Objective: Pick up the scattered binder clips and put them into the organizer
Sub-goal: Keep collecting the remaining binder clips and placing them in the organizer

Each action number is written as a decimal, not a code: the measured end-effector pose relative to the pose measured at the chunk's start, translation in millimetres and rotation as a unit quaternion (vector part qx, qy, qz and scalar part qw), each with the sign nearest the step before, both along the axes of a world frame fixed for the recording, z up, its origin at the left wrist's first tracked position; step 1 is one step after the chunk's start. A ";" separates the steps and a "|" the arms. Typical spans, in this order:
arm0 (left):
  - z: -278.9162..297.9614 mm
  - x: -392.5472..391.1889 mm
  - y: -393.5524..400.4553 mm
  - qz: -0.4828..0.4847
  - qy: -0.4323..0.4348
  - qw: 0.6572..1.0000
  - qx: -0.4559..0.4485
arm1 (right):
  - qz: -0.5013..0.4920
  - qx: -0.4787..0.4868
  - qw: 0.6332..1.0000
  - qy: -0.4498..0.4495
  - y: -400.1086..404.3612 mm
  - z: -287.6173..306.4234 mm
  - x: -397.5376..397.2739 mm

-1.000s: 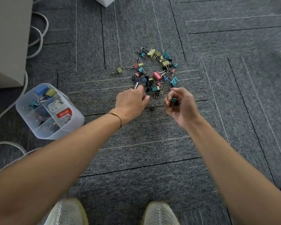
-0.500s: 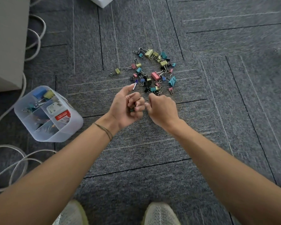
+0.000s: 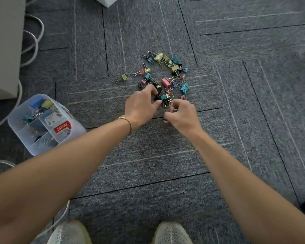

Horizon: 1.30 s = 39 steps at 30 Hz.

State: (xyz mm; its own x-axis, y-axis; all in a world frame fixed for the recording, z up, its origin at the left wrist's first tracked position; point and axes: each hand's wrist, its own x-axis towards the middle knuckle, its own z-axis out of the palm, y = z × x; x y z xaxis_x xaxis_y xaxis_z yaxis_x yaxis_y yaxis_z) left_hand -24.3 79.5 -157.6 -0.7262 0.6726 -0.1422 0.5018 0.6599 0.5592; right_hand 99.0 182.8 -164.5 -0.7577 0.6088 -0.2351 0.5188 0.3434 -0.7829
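Grey carpet: most binder clips still scattered, few in organizer near left. Left hand pinching a black clip; right hand curled, probably holding a teal one.

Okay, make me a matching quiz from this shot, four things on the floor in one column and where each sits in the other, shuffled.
Things:
1. organizer
2. lone yellow clip
3. white cables
4. shoes

Places:
A. bottom edge, below the arms
B. far left, beside the grey cabinet
C. just left of the clip pile
D. left of the left hand

Pairs: 1-D, 2-C, 3-B, 4-A
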 end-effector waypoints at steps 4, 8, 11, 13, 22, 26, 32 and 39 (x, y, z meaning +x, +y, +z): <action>-6.6 -1.3 1.7 -0.078 0.100 0.992 -0.028 | -0.083 -0.466 0.865 0.166 21.4 8.4 17.3; -11.6 -3.1 -2.5 -0.100 0.133 0.986 -0.006 | -0.048 -0.613 0.749 0.247 32.6 11.3 24.3; -12.7 -4.8 -8.3 -0.083 0.127 0.988 0.035 | -0.059 -0.622 0.737 0.258 32.4 19.5 16.5; -9.2 -3.6 -11.5 -0.023 0.053 0.995 0.086 | -0.071 -0.598 0.761 0.239 33.2 23.7 8.1; 2.0 -4.2 -28.9 0.212 -0.603 0.716 0.281 | -0.066 -0.199 0.978 0.004 28.3 11.5 -30.2; 0.8 -4.3 -33.2 0.234 -0.695 0.608 0.304 | 0.073 0.168 0.979 -0.088 21.4 7.7 -43.5; 14.3 -0.8 -36.2 0.191 -0.740 0.564 0.312 | 0.144 0.319 0.935 -0.064 25.3 -4.1 -44.2; 14.4 10.1 -16.5 0.171 -0.645 0.713 0.217 | -0.156 -0.278 0.931 0.179 31.7 25.9 -38.3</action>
State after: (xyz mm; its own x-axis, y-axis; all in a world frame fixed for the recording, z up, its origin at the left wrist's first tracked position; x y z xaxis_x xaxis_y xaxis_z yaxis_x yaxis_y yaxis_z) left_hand -14.2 62.9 -143.1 -0.3120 0.6715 -0.6721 -0.7630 0.2445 0.5984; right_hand 60.7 214.4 -138.5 -0.6547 0.6717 -0.3467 0.1974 -0.2908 -0.9362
